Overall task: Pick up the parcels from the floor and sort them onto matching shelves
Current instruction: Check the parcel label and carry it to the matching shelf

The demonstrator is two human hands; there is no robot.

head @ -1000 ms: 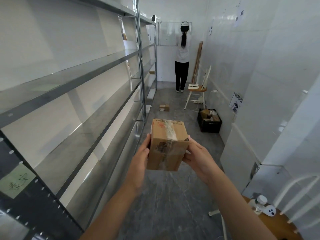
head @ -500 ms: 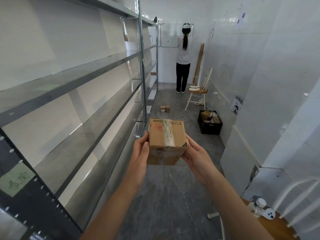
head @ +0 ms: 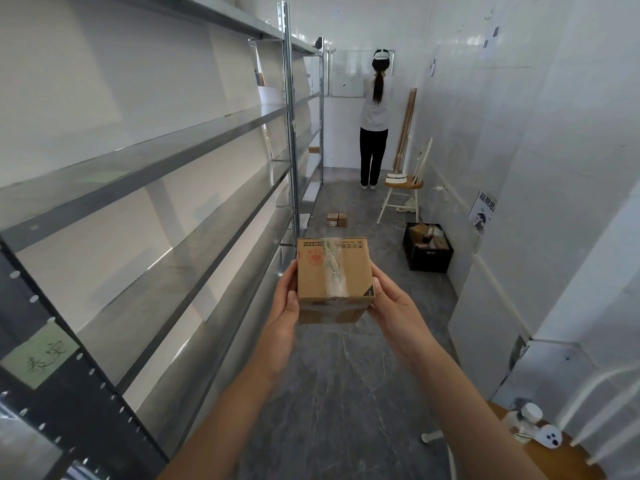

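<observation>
I hold a small cardboard parcel (head: 334,271) in front of me at chest height, its taped top facing up with a red stamp and a black corner mark. My left hand (head: 284,306) grips its left side and my right hand (head: 394,306) grips its right side. Long metal shelves (head: 173,161) run along the left wall, their boards bare near me. A green handwritten label (head: 38,355) is stuck on the near shelf post. Two small parcels (head: 337,219) lie on the floor further down the aisle.
A black crate (head: 428,258) with parcels stands by the right wall. Beyond it is a wooden chair (head: 403,188) and leaning wooden slats (head: 405,129). A person (head: 375,123) stands at the far end, facing the wall. A round wooden table (head: 554,452) with a white device sits at the near right.
The parcel has been tilted so that its taped top faces me more squarely, and both hands have shifted lower along its sides. The view has drifted slightly forward.
</observation>
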